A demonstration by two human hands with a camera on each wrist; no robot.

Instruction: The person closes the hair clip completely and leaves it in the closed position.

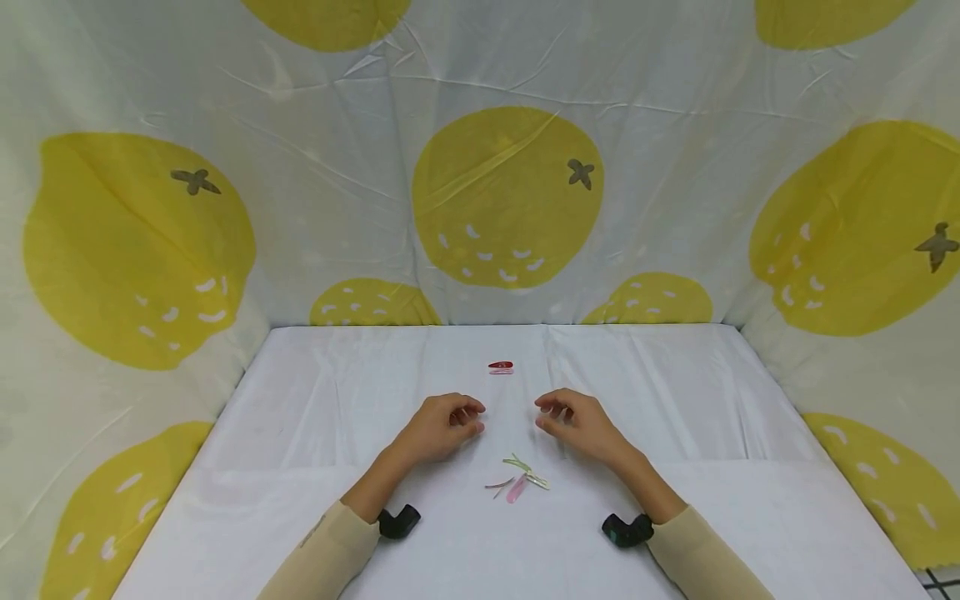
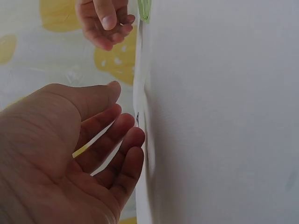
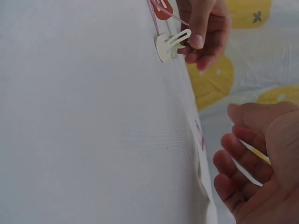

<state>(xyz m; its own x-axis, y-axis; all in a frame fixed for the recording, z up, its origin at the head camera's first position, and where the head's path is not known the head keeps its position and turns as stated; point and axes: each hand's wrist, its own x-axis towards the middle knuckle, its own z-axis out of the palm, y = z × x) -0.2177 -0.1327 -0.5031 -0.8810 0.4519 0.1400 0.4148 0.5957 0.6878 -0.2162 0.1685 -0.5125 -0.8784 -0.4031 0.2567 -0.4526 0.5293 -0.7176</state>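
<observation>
My left hand (image 1: 441,427) hovers over the table's middle, its fingers loosely curled around nothing. Facing it across a gap, my right hand (image 1: 579,423) is just as empty and relaxed. Between and nearer than the hands lies a loose cluster of snap hair clips: a green clip (image 1: 517,462), a pink clip (image 1: 516,489), a pale clip (image 1: 537,481) and a thin brownish clip (image 1: 498,483). Beyond the hands, a red clip (image 1: 500,364) lies just above a light pink clip (image 1: 501,372). In the right wrist view the pale clip (image 3: 167,46) shows its slotted shape.
A white cloth (image 1: 262,500) covers the table, with creases and a fold line. Behind and at both sides hangs a curtain (image 1: 337,167) printed with yellow lemons. A black strap-on device (image 1: 400,522) sits at the left wrist, another device (image 1: 627,531) at the right.
</observation>
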